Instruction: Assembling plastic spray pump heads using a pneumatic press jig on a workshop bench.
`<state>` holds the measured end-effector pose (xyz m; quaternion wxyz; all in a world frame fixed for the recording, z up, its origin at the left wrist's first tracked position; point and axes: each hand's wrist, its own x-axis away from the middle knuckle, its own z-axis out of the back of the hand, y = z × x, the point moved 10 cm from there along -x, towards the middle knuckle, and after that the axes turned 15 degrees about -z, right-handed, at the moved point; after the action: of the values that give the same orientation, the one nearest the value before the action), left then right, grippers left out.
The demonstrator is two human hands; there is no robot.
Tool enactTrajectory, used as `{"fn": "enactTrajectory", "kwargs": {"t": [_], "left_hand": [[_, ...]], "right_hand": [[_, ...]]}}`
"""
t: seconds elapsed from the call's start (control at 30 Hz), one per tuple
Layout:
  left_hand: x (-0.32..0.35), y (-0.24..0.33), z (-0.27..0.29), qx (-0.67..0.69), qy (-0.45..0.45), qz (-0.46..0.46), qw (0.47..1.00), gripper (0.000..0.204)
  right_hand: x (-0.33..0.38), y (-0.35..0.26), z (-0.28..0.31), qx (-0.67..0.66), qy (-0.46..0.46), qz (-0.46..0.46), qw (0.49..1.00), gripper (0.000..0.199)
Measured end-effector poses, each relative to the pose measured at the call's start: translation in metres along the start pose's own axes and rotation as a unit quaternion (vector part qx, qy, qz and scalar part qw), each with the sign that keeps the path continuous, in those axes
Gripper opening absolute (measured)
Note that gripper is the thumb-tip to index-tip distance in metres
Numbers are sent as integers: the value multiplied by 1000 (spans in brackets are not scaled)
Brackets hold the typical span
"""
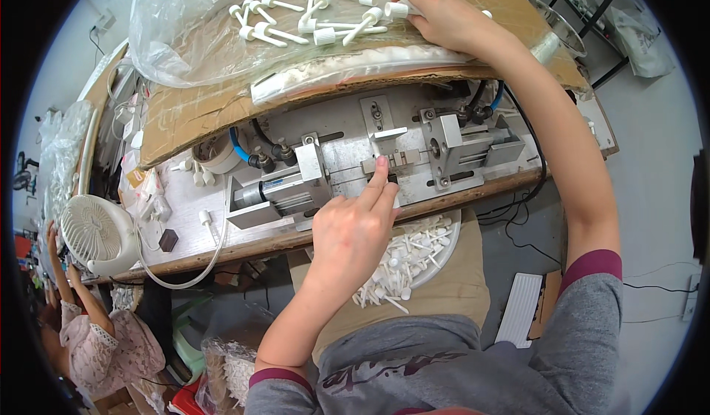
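My left hand [353, 230] reaches over a metal jig [403, 159] at the table's front, its index finger stretched out. That fingertip presses at the lower end of a short white stem [376, 147] in the jig; the thumb is hidden. Farther back, my right hand [451, 17] is at the right side of a loose spread of white ribbed caps with thin stems [318, 5]. Its fingers are closed around a white ribbed cap [397, 10]. The spread lies on clear plastic film over cardboard [177, 116].
Metal cylinder blocks [281, 189] [473, 149] with hoses flank the jig. A basin [444, 256] of white stemmed pieces rests at my lap. To the left are a white fan [100, 234], a white tube [174, 282] and another person [103, 334]. Black cables [518, 208] hang at right.
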<state>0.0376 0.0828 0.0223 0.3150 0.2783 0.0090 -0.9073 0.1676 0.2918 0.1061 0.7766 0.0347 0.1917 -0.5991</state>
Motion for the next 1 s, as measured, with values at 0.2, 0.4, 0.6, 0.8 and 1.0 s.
{"fn": "enactTrajectory", "kwargs": {"t": [0.2,0.4,0.6,0.8,1.0], "left_hand": [[0,0,2,-8,-12,-9,1000,29],[6,-45,43,357,242,146,890,52],[-6,-41,27,697,124,144,691,42],[15,-49,33,606,201,148,755,36],[22,-8,21,168,128,77,974,31]], "right_hand": [[23,-2,54,-191,71,-53,978,35],[109,-52,38,-613,-210,-35,761,21],[179,-83,-11,-719,-391,-33,573,19],[181,-36,-15,-753,-236,-99,606,22],[198,-7,7,-603,-7,-179,778,19]]}}
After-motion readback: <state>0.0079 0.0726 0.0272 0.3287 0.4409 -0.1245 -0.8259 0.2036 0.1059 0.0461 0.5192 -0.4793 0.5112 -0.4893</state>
